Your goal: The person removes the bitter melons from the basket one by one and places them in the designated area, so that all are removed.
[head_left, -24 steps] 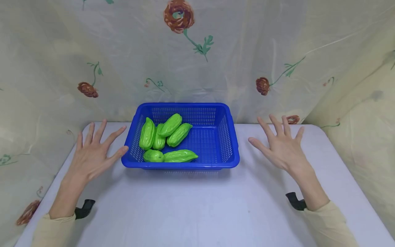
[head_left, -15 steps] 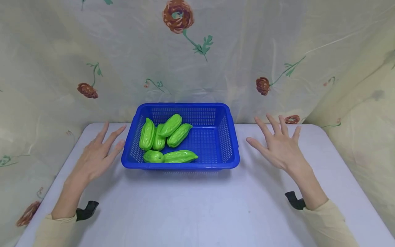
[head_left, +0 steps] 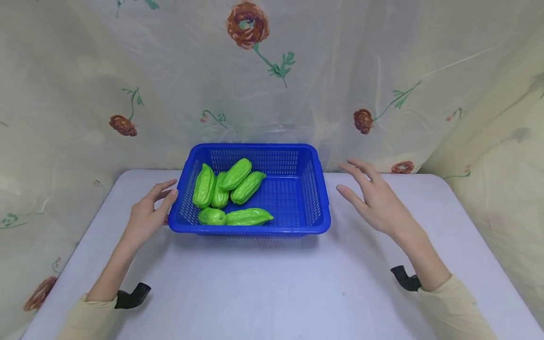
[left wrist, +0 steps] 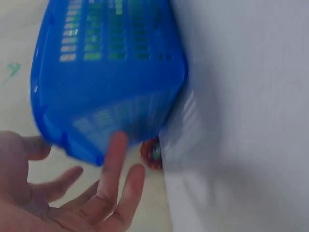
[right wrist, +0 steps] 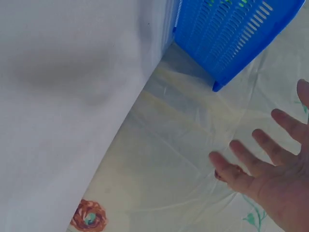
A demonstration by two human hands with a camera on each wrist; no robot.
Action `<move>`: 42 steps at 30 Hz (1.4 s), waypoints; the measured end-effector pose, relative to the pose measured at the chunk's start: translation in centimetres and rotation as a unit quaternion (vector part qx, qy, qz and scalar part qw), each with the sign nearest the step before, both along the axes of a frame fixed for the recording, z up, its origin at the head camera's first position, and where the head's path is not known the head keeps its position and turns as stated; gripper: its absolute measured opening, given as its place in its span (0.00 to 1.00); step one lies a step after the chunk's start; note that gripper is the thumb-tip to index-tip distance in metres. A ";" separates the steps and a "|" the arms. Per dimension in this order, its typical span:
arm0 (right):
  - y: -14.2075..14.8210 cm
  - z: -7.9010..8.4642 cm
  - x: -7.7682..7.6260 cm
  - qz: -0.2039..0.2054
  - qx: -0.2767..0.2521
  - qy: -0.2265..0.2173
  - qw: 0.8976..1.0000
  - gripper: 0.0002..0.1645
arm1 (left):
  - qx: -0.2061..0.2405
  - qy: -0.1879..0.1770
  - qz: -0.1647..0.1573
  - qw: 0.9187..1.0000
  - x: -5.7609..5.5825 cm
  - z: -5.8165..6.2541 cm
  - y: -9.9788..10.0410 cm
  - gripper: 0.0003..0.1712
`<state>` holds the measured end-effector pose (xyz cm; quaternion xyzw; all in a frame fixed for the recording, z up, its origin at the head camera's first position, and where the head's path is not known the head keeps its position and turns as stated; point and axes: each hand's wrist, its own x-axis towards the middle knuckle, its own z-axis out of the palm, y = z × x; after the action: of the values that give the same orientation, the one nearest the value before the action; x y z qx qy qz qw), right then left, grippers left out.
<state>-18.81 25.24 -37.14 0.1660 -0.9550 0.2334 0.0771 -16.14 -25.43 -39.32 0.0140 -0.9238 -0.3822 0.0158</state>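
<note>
A blue plastic basket [head_left: 250, 230] with slotted walls stands on the table. Several glossy green ridged gourds [head_left: 248, 216], pointed at one end, lie in its left half and along the front wall. At the basket's left rim is my left hand [head_left: 146, 212], thumb and fingertips close to the rim, fingers loosely bent. In the left wrist view that hand's fingers [left wrist: 113, 169] are spread beside the basket's end wall [left wrist: 96, 125], not wrapped round it. My right hand [head_left: 380, 203] hovers right of the basket, apart from it, its fingers extended in the right wrist view.
White cloth covers the table [head_left: 255, 283]. Behind it and at both sides hangs a pale curtain [head_left: 306, 104] with brown flowers, close behind the basket's back rim. A black curved piece [head_left: 132, 296] sits at each wrist.
My left hand has moved right to the basket's rim and its spread fingers have bent inward. My right hand has turned and shifted slightly left towards the basket. Basket and gourds keep their places.
</note>
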 end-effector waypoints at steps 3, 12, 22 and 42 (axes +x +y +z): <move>-0.8 0.1 -0.2 0.026 -0.020 0.020 0.999 0.35 | 0.018 -0.025 0.015 0.999 -0.1 -0.3 0.7 0.38; -2.8 0.6 -0.5 0.070 -0.030 0.041 0.996 0.34 | 0.084 -0.043 0.052 0.994 0.6 -0.6 2.1 0.38; -5.2 0.1 -1.0 0.110 -0.044 0.063 0.991 0.26 | 0.106 -0.028 0.069 0.992 1.5 -0.9 3.3 0.35; -8.7 2.7 -1.5 0.211 -0.057 -0.037 0.975 0.23 | 0.195 -0.041 0.106 0.974 1.7 -2.1 5.1 0.34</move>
<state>-20.30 16.55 -34.43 0.3506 -0.8857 0.3044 0.0001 -14.42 -20.33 -41.43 0.1301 -0.8244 -0.5507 0.0149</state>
